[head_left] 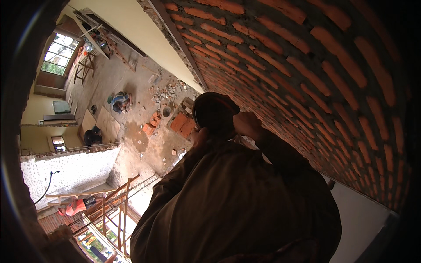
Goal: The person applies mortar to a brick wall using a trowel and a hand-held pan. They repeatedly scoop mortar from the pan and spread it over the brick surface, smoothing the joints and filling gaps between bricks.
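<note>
Brick wall [298,74] fills the upper right, its orange-red courses rough and uneven, bedded in thick grey mortar and bending with the lens. Beside it runs a smooth cream wall [129,24] with a ragged, broken edge. On the dusty concrete floor [149,94] lie grey rubble [173,92], a round bucket [166,111], loose orange bricks [152,124] and a squared stack of bricks [180,125], near a darker, damp-looking patch [137,138]. 3 other people appear, well apart from the wearer: a crouching person in a striped top [120,102], a person in dark clothing [92,136] and a person in an orange top [75,207], the last near rough wooden poles [127,201] and a white, speckled wall [70,171]. A loose, wrinkled brown jacket [237,201] takes up the lower middle, its 2 sleeves reaching upward. Just beyond it, near the middle of the view, is a dark rounded thing [213,111], perhaps a cap, with a domed outline and a thin reddish curved line towards its right; shadow leaves its material and any lettering too dark to tell. The right hand [248,125], fingers bent, grasps its right edge; the left hand [201,136] is at its lower left edge, partly hidden, and I cannot tell whether it is clenched or merely resting.
</note>
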Motion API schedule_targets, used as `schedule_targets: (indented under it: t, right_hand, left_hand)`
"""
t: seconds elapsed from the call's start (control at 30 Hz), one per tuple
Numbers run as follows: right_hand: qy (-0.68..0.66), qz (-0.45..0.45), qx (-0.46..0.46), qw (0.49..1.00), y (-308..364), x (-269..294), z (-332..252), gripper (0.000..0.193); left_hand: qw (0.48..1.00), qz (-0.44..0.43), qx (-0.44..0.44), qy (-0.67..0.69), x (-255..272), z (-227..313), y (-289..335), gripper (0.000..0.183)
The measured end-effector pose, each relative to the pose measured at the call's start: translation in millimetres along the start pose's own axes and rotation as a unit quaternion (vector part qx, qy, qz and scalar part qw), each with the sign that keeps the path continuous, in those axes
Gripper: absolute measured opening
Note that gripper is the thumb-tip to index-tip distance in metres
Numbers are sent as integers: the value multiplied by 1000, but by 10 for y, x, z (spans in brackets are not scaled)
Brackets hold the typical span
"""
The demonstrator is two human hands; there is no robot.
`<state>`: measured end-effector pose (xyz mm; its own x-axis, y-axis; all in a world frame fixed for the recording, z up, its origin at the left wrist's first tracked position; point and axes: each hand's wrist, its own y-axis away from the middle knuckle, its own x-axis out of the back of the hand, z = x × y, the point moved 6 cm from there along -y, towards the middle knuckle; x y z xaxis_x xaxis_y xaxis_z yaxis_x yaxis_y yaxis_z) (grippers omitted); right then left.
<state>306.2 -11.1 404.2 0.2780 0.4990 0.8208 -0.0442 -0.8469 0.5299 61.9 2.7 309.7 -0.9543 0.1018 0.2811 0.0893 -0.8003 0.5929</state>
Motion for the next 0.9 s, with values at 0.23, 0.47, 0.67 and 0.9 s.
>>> schedule_targets:
  t: [0.23, 0.47, 0.67, 0.9]
  right_hand:
    - [-105, -38, 120, 986, -186, -381, -169, 29]
    - [-146, -53, 158, 975, 38, -337, -77, 33]
    - [-312, 0, 141, 940, -19, -277, 169, 34]
    - [-155, 146, 200, 956, 386, 1127, 399, 48]
  left_hand:
    - [1000, -16, -16, -6, -25, 111, 131, 36]
    - [1000, 27, 5, 6, -22, 282, 304, 42]
    - [998, -13, -30, 46, -35, -61, 56, 39]
    - [989, 137, -50, -14, -161, -1264, -1110, 63]
